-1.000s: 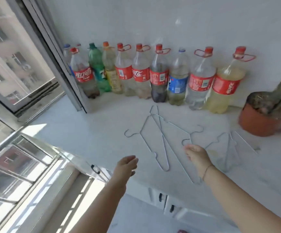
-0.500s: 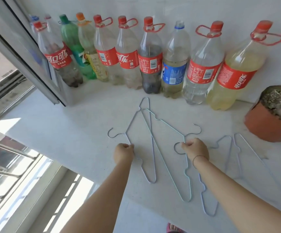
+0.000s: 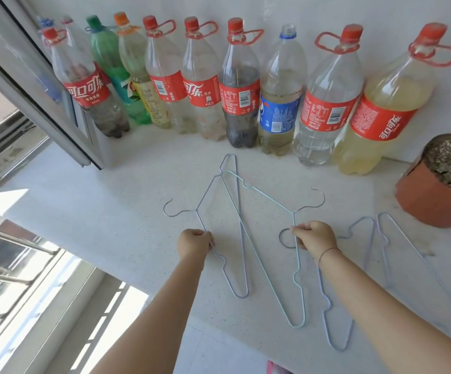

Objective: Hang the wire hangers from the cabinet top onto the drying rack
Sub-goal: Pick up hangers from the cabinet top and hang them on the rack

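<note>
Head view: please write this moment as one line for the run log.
phase: grasping | left hand: pinching grey-blue wire hanger | right hand: pinching pale-green wire hanger | white speckled cabinet top: hangers lying flat

We stretch both bare forearms forward and down, our left hand (image 3: 195,243) curled into a loose fist with fingers pinched together, our right hand (image 3: 314,235) likewise closed, knuckles up, a thin band around its wrist.
</note>
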Demonstrator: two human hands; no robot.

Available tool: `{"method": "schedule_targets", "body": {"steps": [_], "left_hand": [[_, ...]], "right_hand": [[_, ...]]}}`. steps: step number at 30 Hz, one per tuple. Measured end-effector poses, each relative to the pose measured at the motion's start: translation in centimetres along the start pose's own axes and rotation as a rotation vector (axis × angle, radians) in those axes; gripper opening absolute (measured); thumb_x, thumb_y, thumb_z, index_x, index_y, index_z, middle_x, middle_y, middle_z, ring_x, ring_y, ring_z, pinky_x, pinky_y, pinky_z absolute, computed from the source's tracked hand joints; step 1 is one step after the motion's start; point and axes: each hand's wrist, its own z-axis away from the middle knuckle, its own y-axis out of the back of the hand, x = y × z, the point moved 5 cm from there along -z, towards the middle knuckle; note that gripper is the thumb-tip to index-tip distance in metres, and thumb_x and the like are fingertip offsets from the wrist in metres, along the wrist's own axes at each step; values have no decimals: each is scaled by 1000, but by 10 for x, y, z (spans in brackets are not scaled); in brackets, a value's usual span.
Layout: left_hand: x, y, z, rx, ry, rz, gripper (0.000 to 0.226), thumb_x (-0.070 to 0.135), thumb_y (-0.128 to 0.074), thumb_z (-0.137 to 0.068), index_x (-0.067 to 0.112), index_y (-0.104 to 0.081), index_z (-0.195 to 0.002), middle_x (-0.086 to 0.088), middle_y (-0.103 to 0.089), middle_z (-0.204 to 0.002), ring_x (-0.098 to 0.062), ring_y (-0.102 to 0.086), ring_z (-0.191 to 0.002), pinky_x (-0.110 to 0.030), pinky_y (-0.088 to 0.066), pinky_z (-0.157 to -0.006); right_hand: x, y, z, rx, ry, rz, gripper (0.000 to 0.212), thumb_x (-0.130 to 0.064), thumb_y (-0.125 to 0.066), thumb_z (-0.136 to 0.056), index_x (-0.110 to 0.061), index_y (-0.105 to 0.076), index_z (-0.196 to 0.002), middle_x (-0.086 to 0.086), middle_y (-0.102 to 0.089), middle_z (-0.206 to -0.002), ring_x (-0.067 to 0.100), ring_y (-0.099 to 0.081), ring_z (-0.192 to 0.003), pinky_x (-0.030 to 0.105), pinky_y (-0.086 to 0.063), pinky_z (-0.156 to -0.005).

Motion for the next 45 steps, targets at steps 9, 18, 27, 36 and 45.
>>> {"method": "schedule_targets", "body": {"steps": [9, 18, 27, 36, 45], "left_hand": [[15, 43, 37, -274, -54, 479, 17, 2, -60, -88, -1, -67, -103, -11, -67, -82, -20, -65, -76, -17, -56, -65], [29, 177, 104, -141, -213, 680, 10, 3, -61, -87, 5, -70, -91, -2, -66, -70, -11, -62, -64, -14, -51, -60], [39, 371, 205, 196, -448, 834, 9, 4, -63, -85, 4, -71, -89, -4, -66, -70, -11, -59, -61, -14, -47, -56], [61, 507, 312, 413, -690, 922, 12, 9, -64, -83, 4, -70, -92, -1, -63, -65, -7, -51, -54, -15, -42, -52], [95, 566, 352, 444, -841, 963, 14, 11, -68, -73, 5, -71, -86, -3, -64, -63, -7, -51, -53, -15, -42, -45]], "right_hand": [[-57, -32, 60, -390, 35, -339, 10, -1, -59, -84, -9, -64, -82, 6, -61, -65, 8, -59, -47, 17, -50, -51], [-148, -103, 166, -724, 170, -329, 8, -3, -59, -83, -6, -65, -88, -2, -60, -59, 4, -51, -47, 13, -42, -48], [-252, -185, 324, -1016, 268, -416, 26, -13, -65, -64, -3, -66, -88, 3, -60, -57, 7, -52, -45, 14, -43, -42], [-352, -258, 468, -1234, 496, -465, 14, -13, -65, -73, -6, -67, -85, 2, -61, -60, 6, -51, -44, 14, -40, -39], [-430, -260, 553, -1220, 773, -492, 15, -13, -62, -81, -2, -63, -92, 3, -57, -67, 9, -45, -56, 14, -39, -47]]}}
